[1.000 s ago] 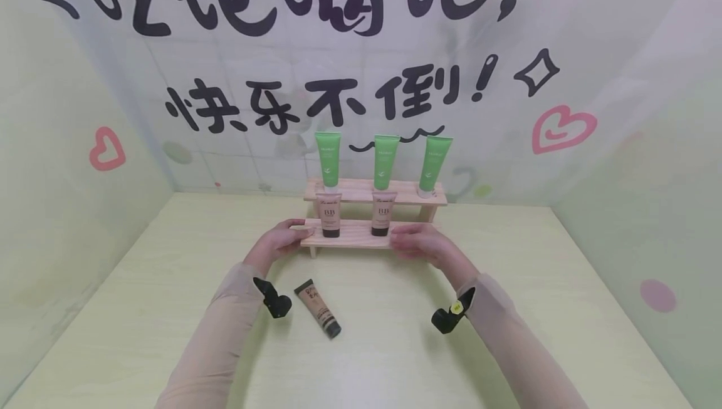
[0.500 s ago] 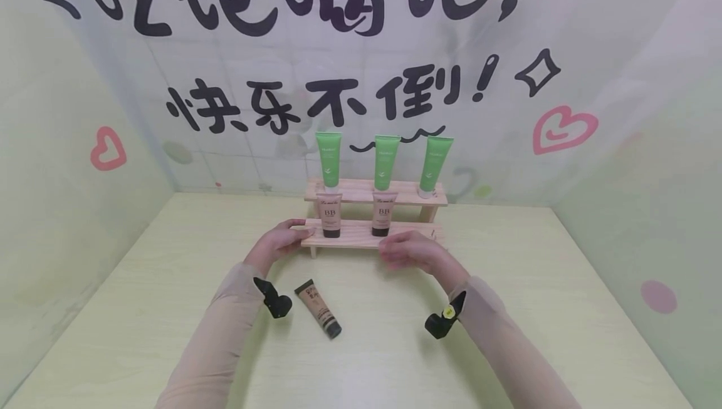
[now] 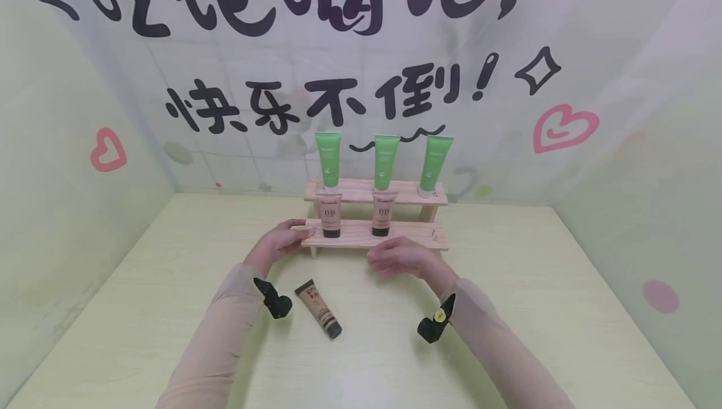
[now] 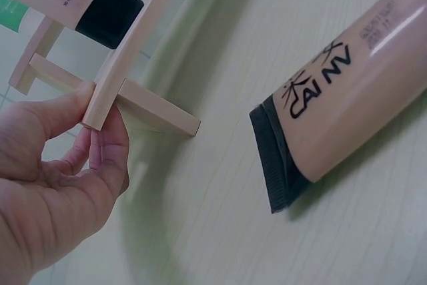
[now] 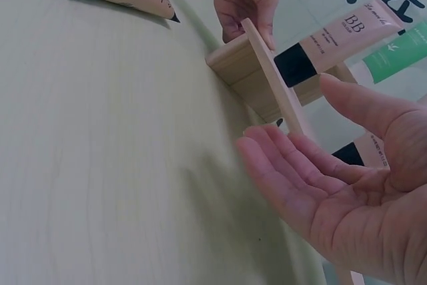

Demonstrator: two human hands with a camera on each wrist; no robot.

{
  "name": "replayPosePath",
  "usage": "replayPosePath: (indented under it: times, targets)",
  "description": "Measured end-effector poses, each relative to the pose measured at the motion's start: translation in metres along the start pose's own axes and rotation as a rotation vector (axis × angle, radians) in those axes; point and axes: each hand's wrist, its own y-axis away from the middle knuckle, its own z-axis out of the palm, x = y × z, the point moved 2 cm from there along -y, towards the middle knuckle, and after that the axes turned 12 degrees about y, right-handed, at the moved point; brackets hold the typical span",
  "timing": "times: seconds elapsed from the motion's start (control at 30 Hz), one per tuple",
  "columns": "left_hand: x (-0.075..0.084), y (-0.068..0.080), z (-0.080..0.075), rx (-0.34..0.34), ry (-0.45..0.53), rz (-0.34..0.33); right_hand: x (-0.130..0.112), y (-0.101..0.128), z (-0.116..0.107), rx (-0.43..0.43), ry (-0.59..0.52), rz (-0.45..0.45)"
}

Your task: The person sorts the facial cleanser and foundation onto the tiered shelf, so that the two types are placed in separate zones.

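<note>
My left hand point(image 3: 280, 240) pinches the left end of the lower step of a small two-step wooden shelf point(image 3: 355, 233); thumb on top and fingers beneath show in the left wrist view. In front of that step my right hand point(image 3: 402, 257) hovers, palm up in the right wrist view, holding nothing. Two pink BB cream tubes point(image 3: 330, 215) point(image 3: 384, 213) stand cap-down on the lower step. Three green tubes point(image 3: 328, 160) point(image 3: 386, 161) point(image 3: 435, 163) stand on the upper one, the rightmost leaning right. A beige tube with a black cap point(image 3: 318, 307) lies on the table between my forearms.
The pale table point(image 3: 507, 334) spreads around the shelf. Behind it rises a white wall sheet point(image 3: 361, 64) with black lettering, and side panels point(image 3: 68, 208) border the table left and right.
My right hand has moved left and slightly towards me, from the right part of the lower step to in front of it. My left hand and the tubes have not moved.
</note>
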Motion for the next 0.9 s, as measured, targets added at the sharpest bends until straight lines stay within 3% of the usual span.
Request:
replayPosePath:
  times: [0.9]
  targets:
    - [0.000, -0.001, 0.001, -0.013, 0.022, -0.007, -0.010, -0.027, 0.057, -0.087, 0.132, 0.034]
